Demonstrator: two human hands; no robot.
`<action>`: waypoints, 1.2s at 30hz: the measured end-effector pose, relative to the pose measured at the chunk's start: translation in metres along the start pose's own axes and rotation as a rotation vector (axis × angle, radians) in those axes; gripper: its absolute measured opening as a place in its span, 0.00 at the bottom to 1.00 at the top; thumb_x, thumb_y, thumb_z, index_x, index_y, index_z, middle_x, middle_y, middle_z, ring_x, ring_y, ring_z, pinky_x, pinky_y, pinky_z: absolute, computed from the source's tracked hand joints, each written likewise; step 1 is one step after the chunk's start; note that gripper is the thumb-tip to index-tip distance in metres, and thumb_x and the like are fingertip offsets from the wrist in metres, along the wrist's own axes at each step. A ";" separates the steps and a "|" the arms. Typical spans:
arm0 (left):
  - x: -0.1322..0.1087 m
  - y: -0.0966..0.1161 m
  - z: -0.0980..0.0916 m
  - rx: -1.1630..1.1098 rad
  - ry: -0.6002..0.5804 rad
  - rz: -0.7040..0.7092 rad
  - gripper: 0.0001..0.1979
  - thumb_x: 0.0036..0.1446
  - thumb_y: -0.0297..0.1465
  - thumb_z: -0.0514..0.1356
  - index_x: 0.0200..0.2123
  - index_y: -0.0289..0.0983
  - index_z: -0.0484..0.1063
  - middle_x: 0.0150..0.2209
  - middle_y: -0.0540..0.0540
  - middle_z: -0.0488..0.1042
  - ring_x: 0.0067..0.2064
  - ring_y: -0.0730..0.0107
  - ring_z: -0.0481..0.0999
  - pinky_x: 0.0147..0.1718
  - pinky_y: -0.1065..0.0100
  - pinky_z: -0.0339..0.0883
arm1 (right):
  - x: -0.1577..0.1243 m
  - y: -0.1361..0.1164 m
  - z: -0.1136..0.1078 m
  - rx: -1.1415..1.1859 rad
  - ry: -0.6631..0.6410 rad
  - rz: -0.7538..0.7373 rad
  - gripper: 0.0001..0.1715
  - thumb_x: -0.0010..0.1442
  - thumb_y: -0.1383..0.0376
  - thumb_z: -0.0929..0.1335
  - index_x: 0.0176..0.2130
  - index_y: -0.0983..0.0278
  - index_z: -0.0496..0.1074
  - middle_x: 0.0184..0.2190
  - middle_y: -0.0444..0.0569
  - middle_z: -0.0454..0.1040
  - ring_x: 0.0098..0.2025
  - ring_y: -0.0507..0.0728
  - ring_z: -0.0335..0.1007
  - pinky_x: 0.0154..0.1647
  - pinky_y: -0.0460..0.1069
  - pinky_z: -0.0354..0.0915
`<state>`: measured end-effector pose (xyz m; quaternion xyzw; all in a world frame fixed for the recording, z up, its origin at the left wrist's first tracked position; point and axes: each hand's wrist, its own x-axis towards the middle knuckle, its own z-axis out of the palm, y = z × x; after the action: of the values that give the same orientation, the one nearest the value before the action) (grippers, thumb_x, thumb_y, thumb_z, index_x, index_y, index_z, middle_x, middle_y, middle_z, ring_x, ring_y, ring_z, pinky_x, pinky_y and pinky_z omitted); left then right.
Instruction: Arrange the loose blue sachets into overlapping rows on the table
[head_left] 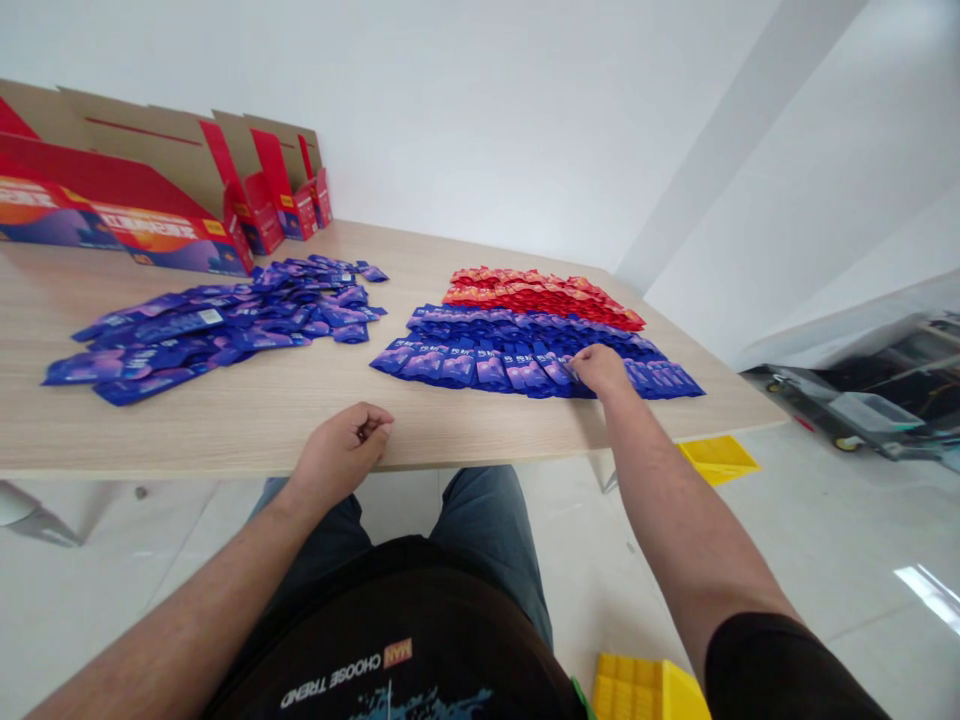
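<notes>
Two bare hands are over the desk (225,430): your left hand (341,455) sits curled closed at the near edge, and your right hand (600,370) lies with fingers together on the front row of blue sachets (480,365), pinching or not, you cannot tell. A loose blue heap (225,320) lies left, red sachets (544,298) lie beyond the row, and red cartons (150,190) stand at the far left corner.

Two hands show: the left hand (341,450) and the right hand (600,370). The tabletop (262,425) carries three red cardboard display boxes (277,170) at its back left corner, though their overlap makes that count uncertain. Blue sachets (480,365) lie in two groups, a loose heap and neat rows; red sachets (544,295) form one group — too many to count singly. Two yellow plastic crates (716,458) sit on the floor.
</notes>
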<state>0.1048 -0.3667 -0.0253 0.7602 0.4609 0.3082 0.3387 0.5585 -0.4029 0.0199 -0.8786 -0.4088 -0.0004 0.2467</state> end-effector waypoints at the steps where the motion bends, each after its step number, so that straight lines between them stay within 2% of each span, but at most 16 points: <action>1: 0.000 -0.001 0.000 -0.006 0.002 0.006 0.17 0.57 0.47 0.57 0.39 0.42 0.74 0.27 0.48 0.78 0.31 0.59 0.78 0.34 0.60 0.69 | -0.007 0.000 -0.003 0.016 0.049 -0.013 0.09 0.60 0.65 0.71 0.31 0.64 0.80 0.33 0.57 0.82 0.42 0.63 0.79 0.47 0.52 0.67; 4: -0.001 -0.005 0.002 -0.033 0.008 0.027 0.15 0.58 0.45 0.58 0.39 0.42 0.75 0.27 0.49 0.78 0.30 0.61 0.77 0.33 0.61 0.69 | -0.039 -0.001 -0.005 0.080 0.167 -0.054 0.14 0.64 0.60 0.67 0.39 0.64 0.79 0.39 0.57 0.83 0.41 0.62 0.77 0.45 0.53 0.68; 6: -0.002 -0.007 0.004 -0.058 0.001 0.035 0.14 0.59 0.44 0.58 0.40 0.41 0.75 0.27 0.50 0.77 0.30 0.62 0.77 0.33 0.63 0.70 | -0.066 -0.001 0.002 0.167 0.203 -0.104 0.18 0.64 0.54 0.66 0.39 0.63 0.78 0.36 0.55 0.82 0.38 0.62 0.74 0.42 0.53 0.67; 9: -0.003 -0.009 0.001 -0.019 -0.018 0.044 0.14 0.61 0.42 0.57 0.41 0.41 0.77 0.29 0.49 0.79 0.30 0.64 0.78 0.32 0.64 0.71 | -0.105 -0.002 0.023 0.308 0.167 -0.151 0.23 0.60 0.45 0.66 0.35 0.60 0.76 0.29 0.51 0.78 0.32 0.61 0.70 0.36 0.53 0.64; 12: 0.000 -0.018 -0.015 0.151 0.029 0.038 0.13 0.63 0.40 0.58 0.42 0.40 0.79 0.33 0.47 0.82 0.34 0.63 0.80 0.36 0.64 0.73 | -0.127 -0.002 0.042 0.305 0.078 -0.142 0.25 0.56 0.42 0.65 0.33 0.59 0.75 0.25 0.50 0.75 0.29 0.62 0.70 0.33 0.54 0.62; 15: 0.005 -0.035 -0.047 0.290 0.140 -0.019 0.12 0.63 0.38 0.59 0.42 0.40 0.80 0.39 0.44 0.84 0.40 0.60 0.82 0.43 0.63 0.75 | -0.131 -0.002 0.051 0.242 0.059 -0.148 0.24 0.54 0.42 0.65 0.31 0.58 0.74 0.24 0.50 0.74 0.28 0.63 0.69 0.33 0.55 0.62; 20: 0.012 -0.076 -0.112 0.501 0.340 -0.161 0.13 0.63 0.34 0.57 0.43 0.38 0.80 0.43 0.39 0.84 0.46 0.51 0.83 0.51 0.57 0.75 | -0.127 -0.004 0.050 0.173 0.057 -0.158 0.22 0.54 0.43 0.63 0.30 0.57 0.73 0.24 0.51 0.74 0.29 0.64 0.70 0.34 0.56 0.63; 23: 0.013 -0.097 -0.146 0.624 0.448 -0.243 0.15 0.62 0.32 0.56 0.46 0.36 0.80 0.49 0.33 0.83 0.56 0.44 0.80 0.62 0.51 0.70 | -0.128 -0.005 0.048 0.155 0.039 -0.148 0.23 0.55 0.43 0.63 0.31 0.57 0.74 0.25 0.51 0.74 0.30 0.64 0.70 0.36 0.56 0.64; 26: 0.013 -0.110 -0.171 0.723 0.511 -0.324 0.18 0.62 0.34 0.57 0.50 0.34 0.80 0.54 0.28 0.80 0.63 0.39 0.75 0.68 0.46 0.63 | -0.129 -0.008 0.047 0.144 0.011 -0.129 0.24 0.54 0.42 0.63 0.32 0.57 0.74 0.26 0.52 0.75 0.30 0.64 0.70 0.37 0.57 0.64; 30: 0.014 -0.122 -0.191 0.789 0.495 -0.408 0.24 0.63 0.39 0.58 0.56 0.31 0.78 0.55 0.24 0.80 0.64 0.36 0.74 0.69 0.44 0.61 | -0.129 -0.010 0.047 0.146 0.005 -0.125 0.24 0.54 0.42 0.62 0.31 0.57 0.73 0.26 0.52 0.75 0.30 0.64 0.70 0.37 0.57 0.63; 36: 0.023 -0.133 -0.204 0.793 0.345 -0.470 0.32 0.64 0.48 0.57 0.61 0.33 0.77 0.57 0.25 0.81 0.58 0.34 0.79 0.57 0.46 0.72 | -0.128 -0.005 0.052 0.168 0.050 -0.161 0.22 0.54 0.43 0.64 0.30 0.56 0.74 0.25 0.52 0.75 0.29 0.65 0.70 0.36 0.58 0.64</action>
<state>-0.1112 -0.2523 -0.0097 0.6441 0.7510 0.1455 0.0022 0.4595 -0.4695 -0.0494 -0.8188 -0.4705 -0.0081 0.3289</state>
